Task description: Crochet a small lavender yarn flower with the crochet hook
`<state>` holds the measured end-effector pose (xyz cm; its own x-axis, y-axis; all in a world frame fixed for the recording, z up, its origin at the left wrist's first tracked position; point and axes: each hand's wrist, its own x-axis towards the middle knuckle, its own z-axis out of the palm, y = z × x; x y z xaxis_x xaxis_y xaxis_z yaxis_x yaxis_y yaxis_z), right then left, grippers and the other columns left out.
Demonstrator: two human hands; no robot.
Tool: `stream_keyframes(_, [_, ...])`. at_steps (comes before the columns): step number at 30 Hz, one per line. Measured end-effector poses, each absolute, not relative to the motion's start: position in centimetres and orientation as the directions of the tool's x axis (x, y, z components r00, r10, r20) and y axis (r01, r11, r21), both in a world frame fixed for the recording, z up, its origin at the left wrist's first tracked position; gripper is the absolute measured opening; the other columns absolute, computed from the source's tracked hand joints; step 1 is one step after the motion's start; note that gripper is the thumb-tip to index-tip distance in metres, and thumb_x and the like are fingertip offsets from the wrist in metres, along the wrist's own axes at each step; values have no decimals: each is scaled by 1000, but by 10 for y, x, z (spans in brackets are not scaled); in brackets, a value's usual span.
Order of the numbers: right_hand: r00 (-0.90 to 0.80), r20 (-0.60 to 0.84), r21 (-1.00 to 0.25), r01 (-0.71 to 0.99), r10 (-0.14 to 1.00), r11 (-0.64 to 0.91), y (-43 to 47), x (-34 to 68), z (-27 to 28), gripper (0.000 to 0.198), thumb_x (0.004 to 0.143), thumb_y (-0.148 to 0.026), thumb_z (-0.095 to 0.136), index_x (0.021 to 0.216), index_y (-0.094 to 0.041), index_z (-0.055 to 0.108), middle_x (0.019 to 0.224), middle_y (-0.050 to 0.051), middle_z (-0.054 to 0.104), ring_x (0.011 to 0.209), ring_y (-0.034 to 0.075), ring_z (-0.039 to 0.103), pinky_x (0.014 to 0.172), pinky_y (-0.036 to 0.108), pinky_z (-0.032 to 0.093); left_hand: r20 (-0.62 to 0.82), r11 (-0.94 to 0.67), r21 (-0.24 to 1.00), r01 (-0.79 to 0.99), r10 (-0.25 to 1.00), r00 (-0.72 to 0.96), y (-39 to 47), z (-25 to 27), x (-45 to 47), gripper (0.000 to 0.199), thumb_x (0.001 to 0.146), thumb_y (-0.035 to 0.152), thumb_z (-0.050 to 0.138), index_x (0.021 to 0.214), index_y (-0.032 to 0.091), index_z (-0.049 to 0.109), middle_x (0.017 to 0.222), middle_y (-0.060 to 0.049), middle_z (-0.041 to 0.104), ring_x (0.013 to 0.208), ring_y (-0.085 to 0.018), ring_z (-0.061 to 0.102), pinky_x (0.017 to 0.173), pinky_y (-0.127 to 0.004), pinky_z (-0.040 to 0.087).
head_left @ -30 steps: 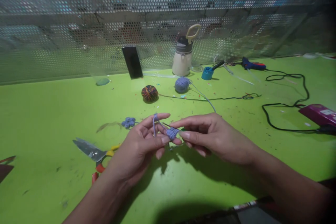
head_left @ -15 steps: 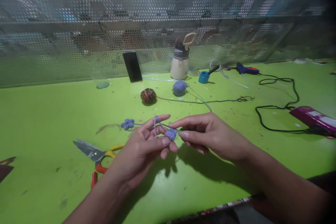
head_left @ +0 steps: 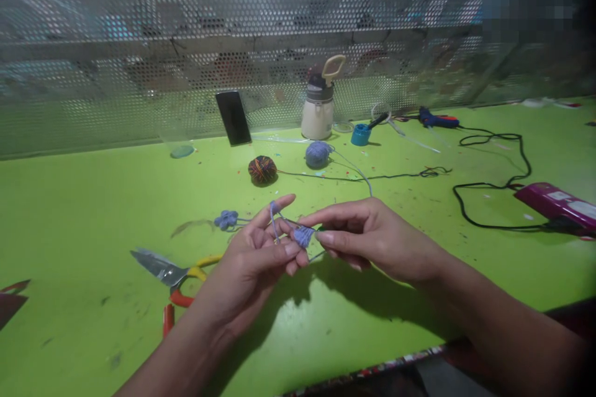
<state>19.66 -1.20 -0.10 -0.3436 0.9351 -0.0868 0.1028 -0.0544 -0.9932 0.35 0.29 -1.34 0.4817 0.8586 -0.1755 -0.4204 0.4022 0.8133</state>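
My left hand (head_left: 266, 248) pinches a small purple crochet piece (head_left: 303, 236) between thumb and fingers, with purple yarn looped over its raised index finger. My right hand (head_left: 367, 232) grips a thin crochet hook (head_left: 293, 221), whose shaft runs into the loops at the top of the piece; its handle is mostly hidden by the fingers. From the purple yarn ball (head_left: 318, 154) a strand trails toward my right hand. A finished-looking purple crochet flower (head_left: 226, 219) lies just beyond my left hand, its yarn tail running behind the fingers.
Scissors (head_left: 172, 276) lie open-bladed beside my left forearm. A multicoloured yarn ball (head_left: 262, 170), a phone (head_left: 233, 118), a bottle (head_left: 318, 113) and a blue pot (head_left: 361, 134) stand farther back. At right are a glue gun (head_left: 437, 118), black cord and purple power strip (head_left: 556, 206). A perforated screen closes off the back.
My left index finger has lifted slightly and shifted left, drawing the yarn loop with it. The hook and crochet piece stay nearly in place. The view has shifted a little.
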Motion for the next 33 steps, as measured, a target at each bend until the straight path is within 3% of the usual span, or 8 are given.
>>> stream_keyframes(15, [-324,-101,-991,120,940,-65,-10,195,-3,33,84,-21,63,114,-13,72,53,-4,51,41,6,41,41,19,31,-199,397,829,-394,867,456,0,-12,7,71,70,-3,72,135,10,46,79,1,60,58,-8,60,53,-16,46])
stream_keyframes(26, [-336,-102,-990,122,936,-65,-12,196,-3,34,84,-22,64,116,-14,72,55,-3,52,41,6,41,41,18,32,-194,386,845,-371,867,460,1,-14,5,73,69,1,76,135,13,47,78,1,60,56,-8,60,51,-17,44])
stream_keyframes(33, [-329,-106,-991,107,938,-74,-13,196,-2,33,84,-21,63,115,-14,72,55,-3,52,41,6,41,41,19,32,-145,295,901,-319,897,418,1,-18,6,67,71,7,77,132,19,51,83,2,59,61,-9,63,53,-18,45])
